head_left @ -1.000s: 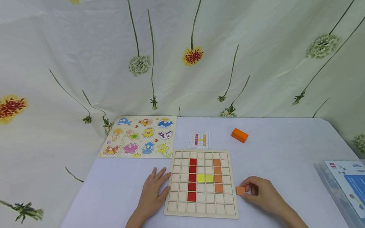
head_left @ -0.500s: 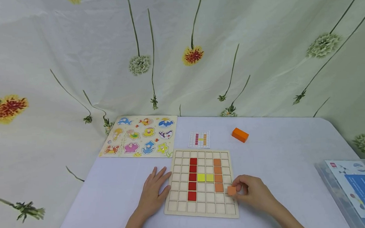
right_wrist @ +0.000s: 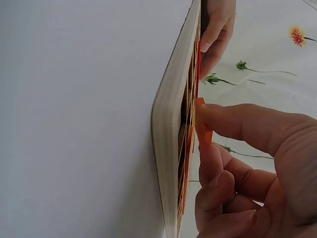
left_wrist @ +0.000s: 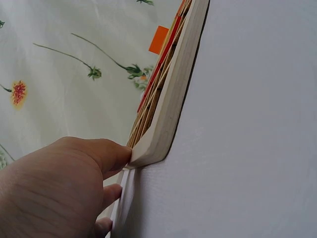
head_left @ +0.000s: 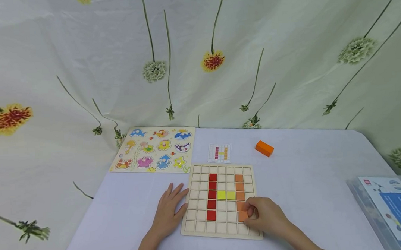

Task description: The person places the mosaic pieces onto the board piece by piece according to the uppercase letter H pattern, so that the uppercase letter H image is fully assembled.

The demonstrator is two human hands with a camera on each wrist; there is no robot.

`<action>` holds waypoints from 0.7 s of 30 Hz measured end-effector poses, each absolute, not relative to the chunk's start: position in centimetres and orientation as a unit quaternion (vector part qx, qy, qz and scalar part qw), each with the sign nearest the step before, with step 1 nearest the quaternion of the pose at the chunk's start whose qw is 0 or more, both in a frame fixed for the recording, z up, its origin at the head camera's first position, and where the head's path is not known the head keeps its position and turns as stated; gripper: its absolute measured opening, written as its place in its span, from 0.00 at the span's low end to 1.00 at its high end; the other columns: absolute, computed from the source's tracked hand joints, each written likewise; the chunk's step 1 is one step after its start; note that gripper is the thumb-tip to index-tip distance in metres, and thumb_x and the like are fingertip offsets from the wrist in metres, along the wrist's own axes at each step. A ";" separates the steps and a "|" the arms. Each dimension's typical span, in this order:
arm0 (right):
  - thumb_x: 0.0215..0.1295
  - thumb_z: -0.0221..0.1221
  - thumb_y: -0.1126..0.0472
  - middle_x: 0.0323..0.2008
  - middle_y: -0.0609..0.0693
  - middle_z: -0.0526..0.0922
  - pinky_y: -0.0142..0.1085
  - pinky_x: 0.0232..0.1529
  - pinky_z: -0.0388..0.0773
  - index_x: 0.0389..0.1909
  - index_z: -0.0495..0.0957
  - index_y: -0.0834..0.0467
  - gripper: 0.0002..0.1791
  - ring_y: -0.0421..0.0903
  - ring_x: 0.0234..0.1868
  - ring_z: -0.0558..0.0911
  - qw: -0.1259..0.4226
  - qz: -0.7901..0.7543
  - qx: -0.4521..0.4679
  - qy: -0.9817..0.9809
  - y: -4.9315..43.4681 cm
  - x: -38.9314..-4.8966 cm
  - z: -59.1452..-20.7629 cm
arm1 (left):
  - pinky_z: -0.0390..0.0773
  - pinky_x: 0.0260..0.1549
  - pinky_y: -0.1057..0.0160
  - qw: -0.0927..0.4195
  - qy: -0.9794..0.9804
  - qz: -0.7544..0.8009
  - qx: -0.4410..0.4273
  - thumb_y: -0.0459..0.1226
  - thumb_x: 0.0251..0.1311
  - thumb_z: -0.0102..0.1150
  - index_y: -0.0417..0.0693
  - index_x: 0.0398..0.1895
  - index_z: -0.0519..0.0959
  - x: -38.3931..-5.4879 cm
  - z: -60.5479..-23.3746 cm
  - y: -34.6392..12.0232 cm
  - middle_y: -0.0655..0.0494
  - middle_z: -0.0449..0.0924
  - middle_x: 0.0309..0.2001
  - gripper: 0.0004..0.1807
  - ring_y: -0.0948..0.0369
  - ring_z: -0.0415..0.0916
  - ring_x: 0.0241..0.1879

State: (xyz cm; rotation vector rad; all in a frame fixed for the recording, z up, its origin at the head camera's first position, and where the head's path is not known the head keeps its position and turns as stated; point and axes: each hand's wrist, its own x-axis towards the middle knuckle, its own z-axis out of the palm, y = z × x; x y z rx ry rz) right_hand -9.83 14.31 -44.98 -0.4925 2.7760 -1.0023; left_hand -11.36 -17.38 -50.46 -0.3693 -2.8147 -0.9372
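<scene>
In the head view a wooden grid board (head_left: 221,227) lies flat on the white table. It bears a column of red square tiles (head_left: 211,194), two yellow tiles (head_left: 226,195) side by side and a column of orange tiles (head_left: 239,186). My right hand (head_left: 266,216) pinches an orange square tile (right_wrist: 204,131) between thumb and fingers, at the lower end of the orange column. In the right wrist view this tile is tilted against the board's surface. My left hand (head_left: 168,210) rests with spread fingers at the board's left edge, the thumb touching its side.
Behind the board lies a small pattern card (head_left: 219,153), with an orange block (head_left: 264,148) to its right. A sea-animal peg puzzle (head_left: 154,150) lies at the back left. On the right edge stands a clear plastic case (head_left: 385,210). A flowered cloth (head_left: 185,84) hangs behind.
My right hand has carried the orange tile leftwards from beside the board, across its right edge, to the bottom of the orange column. The left hand has stayed in place.
</scene>
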 end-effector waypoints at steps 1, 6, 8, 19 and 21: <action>0.43 0.71 0.65 0.23 0.38 0.74 0.26 0.22 0.65 0.28 0.78 0.51 0.12 0.31 0.21 0.66 0.074 -0.332 -0.166 0.926 14.2 -9.8 -45.0 | 0.51 0.69 0.34 0.076 -0.939 -0.312 -0.123 0.38 0.61 0.61 0.48 0.62 0.76 -11.3 -50.4 -17.4 0.47 0.68 0.70 0.25 0.41 0.50 0.75; 0.43 0.70 0.65 0.22 0.37 0.73 0.26 0.23 0.65 0.27 0.77 0.50 0.12 0.30 0.22 0.66 0.069 -0.324 -0.173 0.928 14.1 -9.9 -45.1 | 0.51 0.69 0.34 0.076 -0.940 -0.311 -0.121 0.38 0.60 0.62 0.49 0.62 0.76 -11.3 -50.4 -17.3 0.47 0.68 0.70 0.25 0.41 0.50 0.75; 0.43 0.69 0.65 0.22 0.37 0.73 0.26 0.23 0.65 0.27 0.77 0.51 0.12 0.30 0.22 0.66 0.069 -0.325 -0.175 0.927 14.1 -9.9 -45.2 | 0.51 0.69 0.34 0.078 -0.940 -0.310 -0.121 0.38 0.60 0.62 0.49 0.62 0.76 -11.3 -50.4 -17.3 0.47 0.68 0.70 0.25 0.41 0.50 0.75; 0.44 0.72 0.63 0.23 0.37 0.75 0.25 0.24 0.66 0.28 0.78 0.51 0.13 0.30 0.23 0.67 0.073 -0.333 -0.182 0.922 14.1 -10.0 -45.4 | 0.52 0.68 0.33 0.081 -0.939 -0.311 -0.122 0.38 0.60 0.62 0.49 0.62 0.76 -11.3 -50.5 -17.4 0.47 0.68 0.70 0.25 0.40 0.51 0.74; 0.45 0.73 0.63 0.23 0.38 0.75 0.26 0.24 0.67 0.29 0.79 0.51 0.13 0.31 0.22 0.67 0.075 -0.342 -0.180 0.919 14.2 -10.0 -45.3 | 0.52 0.68 0.33 0.081 -0.939 -0.311 -0.122 0.38 0.60 0.62 0.49 0.62 0.76 -11.2 -50.6 -17.4 0.47 0.68 0.70 0.25 0.40 0.51 0.74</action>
